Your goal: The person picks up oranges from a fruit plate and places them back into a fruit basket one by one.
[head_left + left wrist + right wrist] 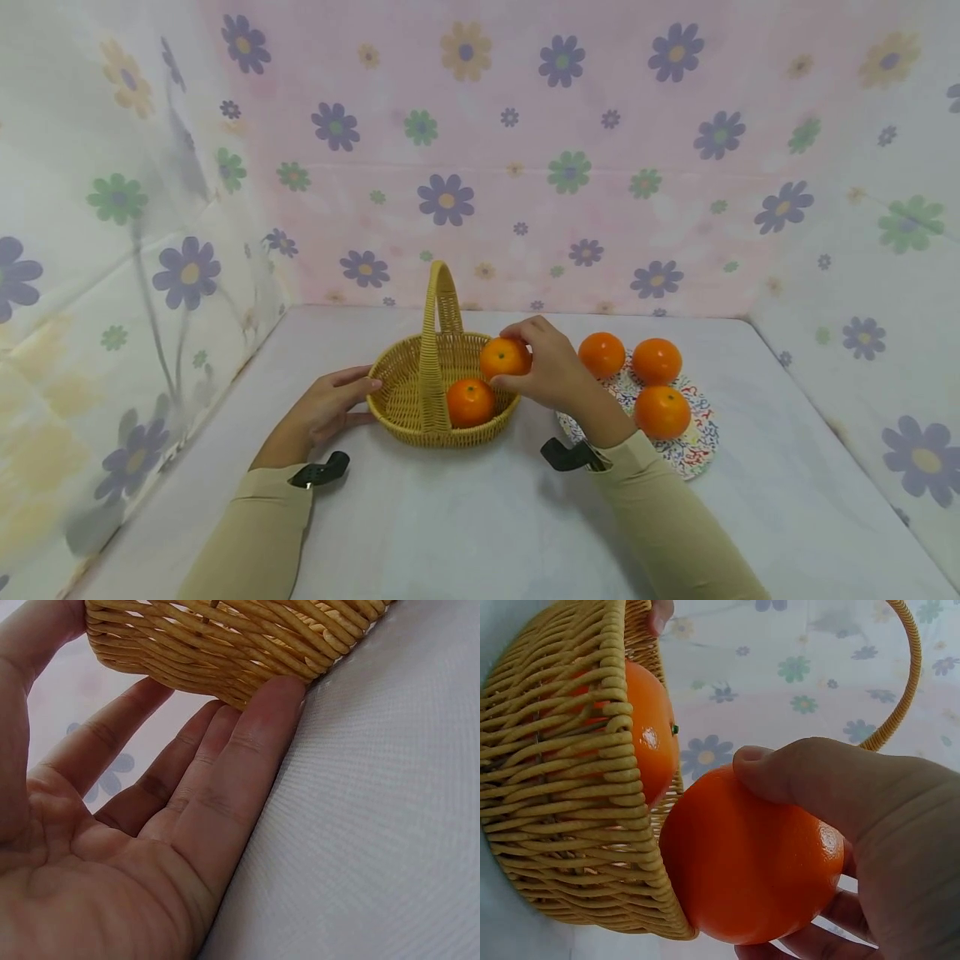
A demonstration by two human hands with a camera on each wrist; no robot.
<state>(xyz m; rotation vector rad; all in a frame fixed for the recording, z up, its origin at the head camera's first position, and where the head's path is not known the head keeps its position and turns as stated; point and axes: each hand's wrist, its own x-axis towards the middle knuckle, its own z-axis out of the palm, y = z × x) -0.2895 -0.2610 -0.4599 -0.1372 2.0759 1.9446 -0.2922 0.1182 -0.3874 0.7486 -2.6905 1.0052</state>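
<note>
A yellow wicker basket (401,425) with a tall arched handle stands on the table, one orange (470,403) lying inside its right half. My left hand (330,408) holds the basket's left end, the thumb at the rim and the other fingers against the outer weave (225,645). Over the right rim, my right hand (551,367) grips a second orange (750,855) between thumb and fingers. This fruit is at rim height, beside the orange in the basket; its far side is hidden by the hand.
To the right, a round plate with a colourful speckled pattern (697,450) bears three more oranges (662,412), partly behind my right forearm. Flowered cloth walls (495,233) close off the back and both sides of the white-covered table (450,525).
</note>
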